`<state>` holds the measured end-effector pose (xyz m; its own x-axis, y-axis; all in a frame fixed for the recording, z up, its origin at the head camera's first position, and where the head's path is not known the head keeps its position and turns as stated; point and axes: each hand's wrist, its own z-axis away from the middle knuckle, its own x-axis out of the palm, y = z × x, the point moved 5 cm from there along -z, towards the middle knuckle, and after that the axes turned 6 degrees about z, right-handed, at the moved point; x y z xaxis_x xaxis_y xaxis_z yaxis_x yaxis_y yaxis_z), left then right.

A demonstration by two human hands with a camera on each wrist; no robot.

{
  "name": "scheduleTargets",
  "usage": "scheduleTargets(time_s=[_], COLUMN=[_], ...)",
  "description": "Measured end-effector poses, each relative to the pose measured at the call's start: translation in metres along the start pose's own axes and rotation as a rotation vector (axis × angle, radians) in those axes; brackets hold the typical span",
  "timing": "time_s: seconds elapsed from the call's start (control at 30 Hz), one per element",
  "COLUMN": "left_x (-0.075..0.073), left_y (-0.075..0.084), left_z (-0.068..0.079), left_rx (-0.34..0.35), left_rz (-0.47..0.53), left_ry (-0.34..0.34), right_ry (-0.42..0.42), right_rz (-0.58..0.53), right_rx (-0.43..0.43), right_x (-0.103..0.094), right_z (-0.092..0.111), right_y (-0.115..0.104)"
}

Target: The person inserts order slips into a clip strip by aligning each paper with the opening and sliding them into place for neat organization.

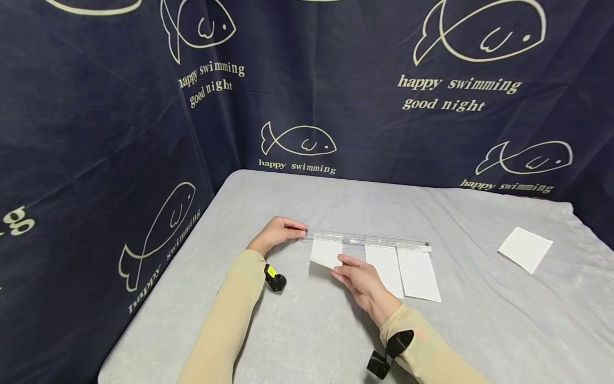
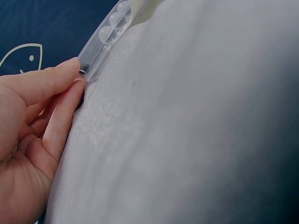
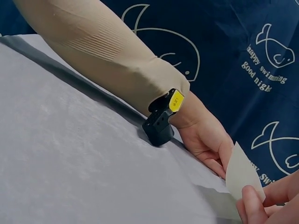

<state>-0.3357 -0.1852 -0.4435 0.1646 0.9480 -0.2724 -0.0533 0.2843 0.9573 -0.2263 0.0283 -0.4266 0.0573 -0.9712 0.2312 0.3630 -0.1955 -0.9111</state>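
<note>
A clear plastic ticket rail [image 1: 379, 241] lies across the middle of the table; the left wrist view shows round clear beads [image 2: 107, 35] inside it. My left hand [image 1: 278, 233] pinches the rail's left end between thumb and fingers. A white paper slip [image 1: 326, 249] has its top edge at the rail's left part. With thumb and fingertips, my right hand [image 1: 361, 281] holds that slip's lower right corner, and the slip bends up off the table. Two more white slips, one in the middle [image 1: 384, 266] and one on the right [image 1: 419, 274], extend from the rail toward me.
A loose white square of paper [image 1: 526, 249] lies apart on the right side of the grey cloth-covered table [image 1: 297, 330]. Dark blue curtains [image 1: 364, 138] with fish prints stand behind and to the left. Each wrist carries a black camera [image 1: 275, 280].
</note>
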Motion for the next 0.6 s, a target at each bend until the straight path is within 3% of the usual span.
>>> scheduleTargets(time_s=[0.6], left_x=[0.0], left_y=[-0.002], left_z=[-0.001], left_rx=[-0.002], left_rz=[0.035], left_ry=[-0.009], right_ry=[-0.053], right_rz=[0.036], right_rx=[0.02], right_x=[-0.001], right_z=[0.002], right_y=[-0.014])
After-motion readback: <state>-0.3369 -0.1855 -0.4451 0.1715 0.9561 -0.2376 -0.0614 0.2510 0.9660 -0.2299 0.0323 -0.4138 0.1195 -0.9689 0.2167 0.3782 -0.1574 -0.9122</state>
